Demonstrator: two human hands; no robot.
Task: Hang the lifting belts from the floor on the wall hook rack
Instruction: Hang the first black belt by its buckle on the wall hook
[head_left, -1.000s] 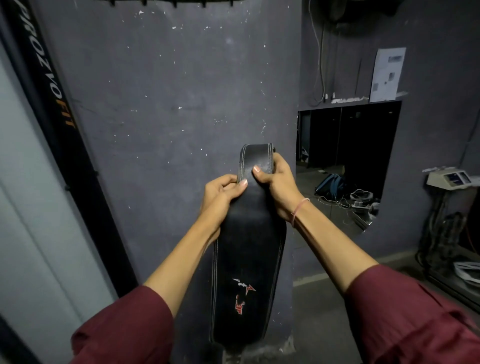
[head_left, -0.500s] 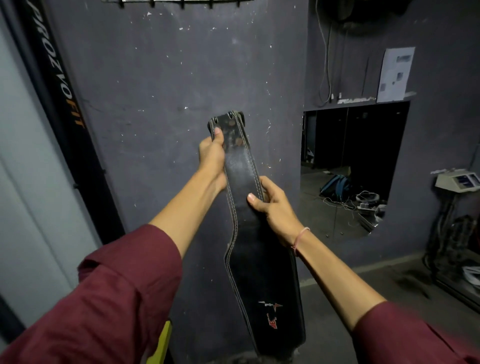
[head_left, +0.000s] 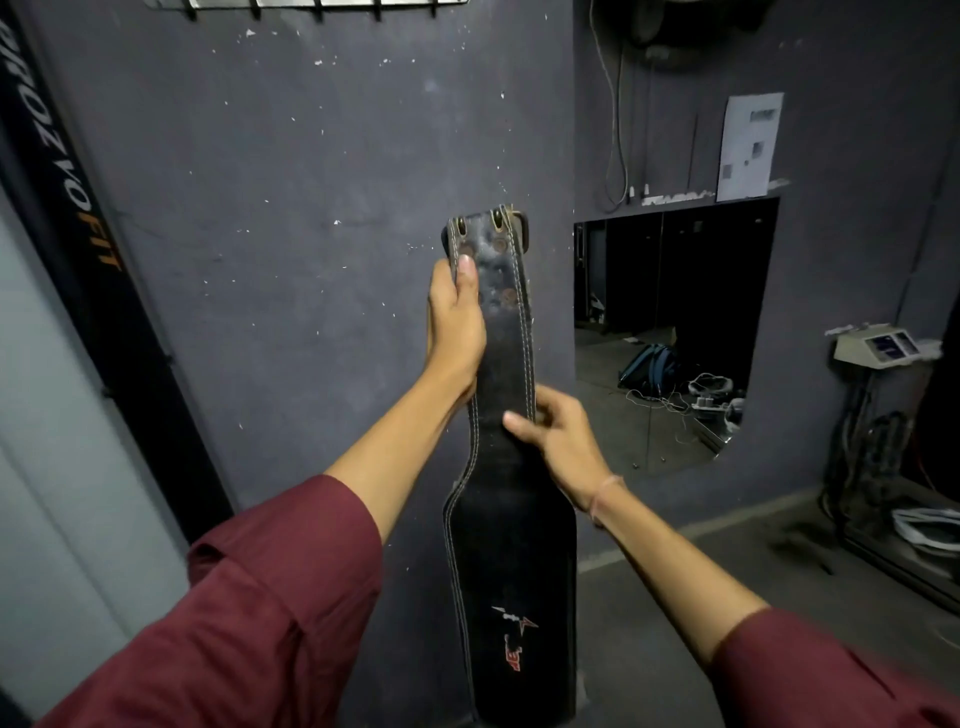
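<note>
Both hands are closed on one belt (head_left: 506, 415): since a second ago the left hand (head_left: 454, 325) has been slid up near its buckle end, which is now raised toward the hook rack (head_left: 322, 5) overhead, the right hand (head_left: 556, 436) steadying lower.

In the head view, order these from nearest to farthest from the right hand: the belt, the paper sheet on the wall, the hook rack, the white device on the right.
1. Belt: held in the right hand.
2. White device: far right.
3. Paper sheet: upper right; close to the device, uncertain.
4. Hook rack: top edge, upper left.
</note>
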